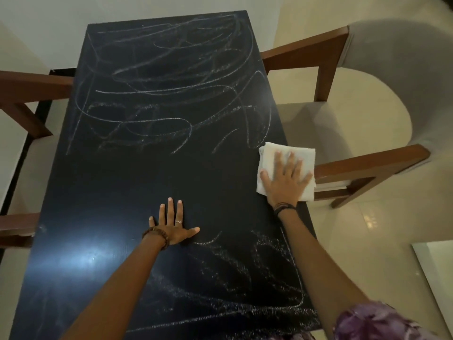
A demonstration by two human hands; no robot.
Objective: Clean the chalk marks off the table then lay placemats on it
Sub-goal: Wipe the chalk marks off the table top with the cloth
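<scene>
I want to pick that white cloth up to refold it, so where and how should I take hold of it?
Probably the far edge of the white cloth, taken from above with a pinch grip. The cloth lies flat on the table at its right edge, the right hand pressing its middle with spread fingers, so only the borders are free.

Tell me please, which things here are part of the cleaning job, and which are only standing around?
Part of the job:
- white cloth, pressed flat under the right hand
- chalk marks
- dark table
- left hand, flat on the table

Only standing around:
- chair on the right
- chair on the left

No placemats are in view.
</scene>
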